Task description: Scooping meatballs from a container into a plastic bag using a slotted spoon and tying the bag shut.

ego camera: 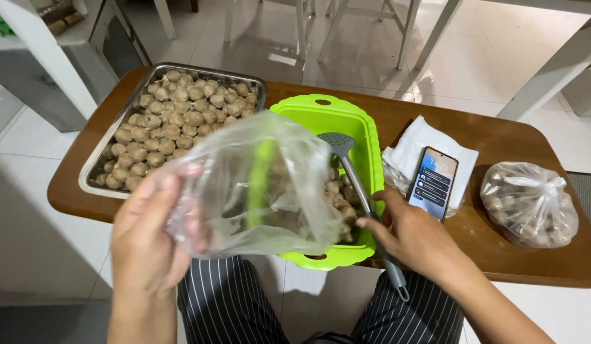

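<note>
A clear plastic bag (257, 185) is held open by the left hand (149, 236) over the green basket (365, 137), at 9 o'clock from the right hand (407, 232), whose fingers are closed on the grey slotted spoon (353, 172); bagging of the meatballs (337, 197) seems underway, calling next for a scoop.

Two plastic bags (257, 185) — one tray (94, 169), one phone (433, 183)

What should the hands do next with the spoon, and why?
Probably lift a scoop of balls from the green basket into the bag: the right hand grips the spoon in the basket, and the left hand holds the bag beside it.
</note>
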